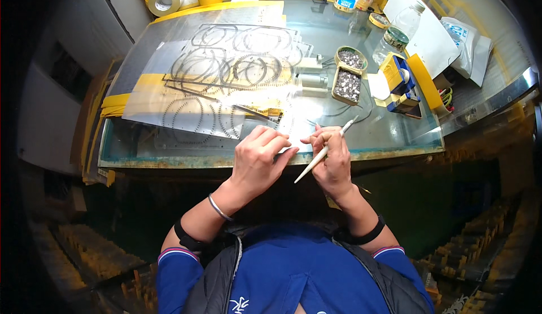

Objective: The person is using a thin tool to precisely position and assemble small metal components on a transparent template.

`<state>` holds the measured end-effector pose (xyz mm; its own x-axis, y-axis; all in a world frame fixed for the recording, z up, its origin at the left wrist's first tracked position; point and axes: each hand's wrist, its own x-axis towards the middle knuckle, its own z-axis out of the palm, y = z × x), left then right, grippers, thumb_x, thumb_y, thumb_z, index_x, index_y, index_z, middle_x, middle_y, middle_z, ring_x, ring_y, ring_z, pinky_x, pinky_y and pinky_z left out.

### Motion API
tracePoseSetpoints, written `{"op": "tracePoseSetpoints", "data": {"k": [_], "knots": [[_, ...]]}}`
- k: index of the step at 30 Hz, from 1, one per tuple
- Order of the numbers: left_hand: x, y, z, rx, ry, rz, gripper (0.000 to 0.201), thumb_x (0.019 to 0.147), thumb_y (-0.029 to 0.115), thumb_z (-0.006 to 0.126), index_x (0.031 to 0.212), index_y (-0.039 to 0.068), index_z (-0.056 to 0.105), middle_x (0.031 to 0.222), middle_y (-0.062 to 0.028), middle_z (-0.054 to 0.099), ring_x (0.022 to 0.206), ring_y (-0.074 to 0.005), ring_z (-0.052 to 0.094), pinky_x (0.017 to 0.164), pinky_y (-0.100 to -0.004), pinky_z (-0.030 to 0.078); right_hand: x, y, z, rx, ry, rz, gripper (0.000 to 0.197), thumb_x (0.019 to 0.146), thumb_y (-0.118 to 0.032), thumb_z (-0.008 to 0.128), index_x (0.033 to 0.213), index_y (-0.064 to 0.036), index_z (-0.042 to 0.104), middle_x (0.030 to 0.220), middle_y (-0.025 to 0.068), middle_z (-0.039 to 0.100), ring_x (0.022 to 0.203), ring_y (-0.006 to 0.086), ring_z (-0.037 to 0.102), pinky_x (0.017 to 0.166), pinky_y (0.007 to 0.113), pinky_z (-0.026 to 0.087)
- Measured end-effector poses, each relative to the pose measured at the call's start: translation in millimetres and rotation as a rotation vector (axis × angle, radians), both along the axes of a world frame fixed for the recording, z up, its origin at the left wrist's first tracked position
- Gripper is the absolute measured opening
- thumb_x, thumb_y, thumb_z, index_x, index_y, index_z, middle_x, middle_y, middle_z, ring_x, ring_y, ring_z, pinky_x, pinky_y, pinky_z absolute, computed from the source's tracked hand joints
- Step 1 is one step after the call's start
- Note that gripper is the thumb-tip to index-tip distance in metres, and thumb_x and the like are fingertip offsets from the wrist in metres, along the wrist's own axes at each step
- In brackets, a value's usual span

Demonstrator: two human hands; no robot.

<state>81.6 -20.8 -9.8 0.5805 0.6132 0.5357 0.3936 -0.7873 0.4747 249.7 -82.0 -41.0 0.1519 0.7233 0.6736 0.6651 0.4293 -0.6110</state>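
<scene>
My right hand, over the front edge of the glass tabletop, is closed round a slim white pen-like stick with pointed ends. A thin dark tip shows past its fingers; I cannot make out what it belongs to. Close by on the left, my left hand rests near the same edge with fingers curled and thumb stretched toward the right hand. Whatever it pinches, if anything, is hidden. Ahead and to the left lie overlapping clear sheets bearing dark ring outlines. Bright glare covers the glass just beyond both hands.
Two small trays of dark and pale bits stand right of the sheets, beside white cylinders. Farther right are a blue and yellow box, a clear plastic bottle and a white board. Tape rolls sit at the back left.
</scene>
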Motion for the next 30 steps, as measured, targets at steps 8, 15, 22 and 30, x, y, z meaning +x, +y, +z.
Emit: {"op": "tracePoseSetpoints", "data": {"k": [8,15,22,30], "knots": [[11.1,11.8,9.5,-0.287,0.008,-0.139,0.009,0.076,-0.001,0.069,0.083,0.003,0.064,0.079,-0.0129,0.062,0.078,-0.0306,0.062,0.071,-0.0386,0.049,-2.4,0.3,3.7,-0.009,-0.034,-0.085,0.022,0.081,0.011,0.061,0.094,-0.0018,0.047,0.087,0.0159,0.058,0.081,0.0366,0.063,0.071,0.044,0.053],[16.6,15.7,10.2,-0.335,0.07,-0.191,0.012,0.075,-0.005,0.064,0.083,0.002,0.058,0.078,-0.0149,0.059,0.077,-0.0337,0.059,0.069,-0.0409,0.047,-1.9,-1.1,2.4,-0.017,-0.051,-0.107,0.02,0.082,0.007,0.063,0.093,-0.001,0.048,0.088,0.0163,0.059,0.082,0.0381,0.062,0.068,0.046,0.051],[12.6,11.7,3.9,-0.206,0.073,-0.222,0.023,0.072,-0.011,0.059,0.088,0.001,0.05,0.084,-0.017,0.056,0.087,-0.0394,0.055,0.074,-0.044,0.044,-5.6,-1.8,9.9,0.026,-0.059,-0.099,0.025,0.077,0.013,0.063,0.092,0.0005,0.047,0.087,0.0166,0.058,0.08,0.0371,0.063,0.072,0.042,0.056],[56.5,47.5,53.3,-0.246,0.033,-0.236,0.015,0.085,-0.003,0.062,0.096,0.001,0.053,0.081,-0.0161,0.061,0.079,-0.028,0.063,0.07,-0.0364,0.049,19.0,-13.8,2.9,0.119,0.54,0.013,0.012,0.095,0.002,0.058,0.1,-0.0002,0.047,0.102,0.0128,0.054,0.085,0.021,0.069,0.072,0.028,0.057]]}}
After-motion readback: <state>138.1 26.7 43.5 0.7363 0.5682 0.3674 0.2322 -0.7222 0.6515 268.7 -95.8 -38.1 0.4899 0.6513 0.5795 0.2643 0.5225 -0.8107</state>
